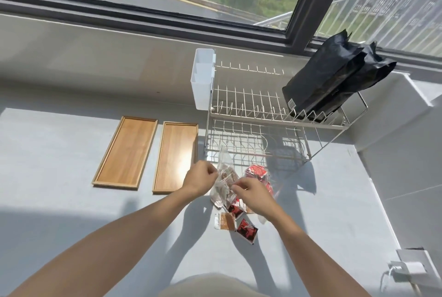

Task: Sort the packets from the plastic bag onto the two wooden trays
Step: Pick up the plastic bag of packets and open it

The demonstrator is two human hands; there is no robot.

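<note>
A clear plastic bag holding red and brown packets is lifted just above the grey counter. My left hand pinches its left edge and my right hand pinches its right edge. Several packets have spilled below the bag, among them a brown packet and a red packet. More red packets show inside the bag to the right. Two wooden trays lie side by side to the left, the left tray and the right tray, both with nothing on them.
A two-tier wire dish rack stands right behind the bag, with a white plastic holder on its left end and black pouches on its top right. A white charger sits at the counter's near right.
</note>
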